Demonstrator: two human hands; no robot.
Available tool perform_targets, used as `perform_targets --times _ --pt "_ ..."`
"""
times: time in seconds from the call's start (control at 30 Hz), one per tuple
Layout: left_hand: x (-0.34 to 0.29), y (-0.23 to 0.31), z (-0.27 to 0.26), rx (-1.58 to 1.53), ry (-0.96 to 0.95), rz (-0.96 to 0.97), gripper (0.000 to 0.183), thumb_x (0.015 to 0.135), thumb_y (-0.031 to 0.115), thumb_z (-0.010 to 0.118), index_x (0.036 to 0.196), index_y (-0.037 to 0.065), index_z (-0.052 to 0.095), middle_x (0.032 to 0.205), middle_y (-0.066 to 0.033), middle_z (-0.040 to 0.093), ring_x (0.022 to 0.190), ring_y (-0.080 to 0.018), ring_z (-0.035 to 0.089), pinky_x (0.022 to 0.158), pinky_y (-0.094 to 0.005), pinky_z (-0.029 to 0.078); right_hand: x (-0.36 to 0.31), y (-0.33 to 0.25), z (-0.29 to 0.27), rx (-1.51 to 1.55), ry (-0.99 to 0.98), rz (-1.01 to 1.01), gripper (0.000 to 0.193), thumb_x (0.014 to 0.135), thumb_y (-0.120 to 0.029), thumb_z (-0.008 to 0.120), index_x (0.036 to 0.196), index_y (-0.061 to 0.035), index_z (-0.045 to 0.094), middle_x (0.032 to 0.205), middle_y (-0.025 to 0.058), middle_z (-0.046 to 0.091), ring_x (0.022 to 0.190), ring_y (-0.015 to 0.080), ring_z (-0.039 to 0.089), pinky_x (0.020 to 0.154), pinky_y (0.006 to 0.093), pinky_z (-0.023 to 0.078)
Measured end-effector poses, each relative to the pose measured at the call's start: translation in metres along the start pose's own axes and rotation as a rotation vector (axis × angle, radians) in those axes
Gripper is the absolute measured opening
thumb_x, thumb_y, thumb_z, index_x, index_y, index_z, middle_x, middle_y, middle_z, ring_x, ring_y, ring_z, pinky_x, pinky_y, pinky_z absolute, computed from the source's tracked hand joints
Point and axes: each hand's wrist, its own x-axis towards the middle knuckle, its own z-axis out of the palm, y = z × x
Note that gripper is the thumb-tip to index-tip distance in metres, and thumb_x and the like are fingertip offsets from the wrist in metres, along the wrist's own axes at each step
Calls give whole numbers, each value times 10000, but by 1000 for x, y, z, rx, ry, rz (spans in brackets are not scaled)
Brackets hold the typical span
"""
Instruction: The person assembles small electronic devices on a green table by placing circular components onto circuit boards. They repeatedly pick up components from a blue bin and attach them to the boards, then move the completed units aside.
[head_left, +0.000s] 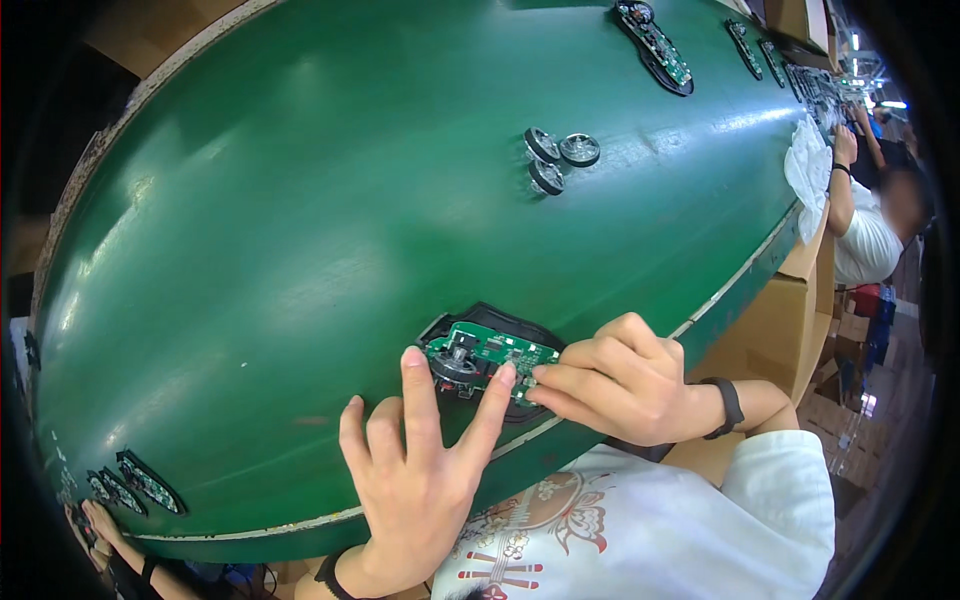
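A black computer-mouse base with a green circuit board [487, 348] lies on the green conveyor belt [300, 220] near its front edge. My left hand [420, 470] rests on the belt with two fingertips spread onto the board, one by the scroll wheel [452, 365]. My right hand [615, 380] comes in from the right with its fingers curled, fingertips pressing the board's right end. Neither hand grips anything.
Three loose scroll wheels [557, 158] lie further up the belt. More mouse bases with boards sit at the far end [655, 45] and at the lower left [150, 483]. A co-worker in white [865, 235] sits on the right, near a white cloth [808, 170]. Cardboard boxes [775, 330] stand beside the belt.
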Motion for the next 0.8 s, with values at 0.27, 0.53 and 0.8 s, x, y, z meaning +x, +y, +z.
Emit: perform_targets --times 0.27,0.53,0.8 --pt "2 2 4 0 21 17 550 871 120 628 1343 401 634 1395 -230 499 856 -264 509 835 -521 512 1 -3 0 41 -2 55 233 684 -131 841 890 -104 735 843 -12 637 699 155 570 492 251 464" --pt "8 6 -2 -43 -61 44 627 797 235 750 1387 380 597 1461 -245 433 925 -294 522 894 -532 482 -12 -3 -5 -83 10 -43 197 755 -109 754 942 -53 732 856 -14 625 735 122 597 460 231 404" --pt "-4 8 -41 -476 -19 -37 581 839 51 766 1388 115 587 1443 -237 459 1191 -381 552 989 -440 479 -30 12 -24 -126 -129 -177 544 797 -362 774 1206 -24 651 1247 106 603 1085 235 584 800 354 515"
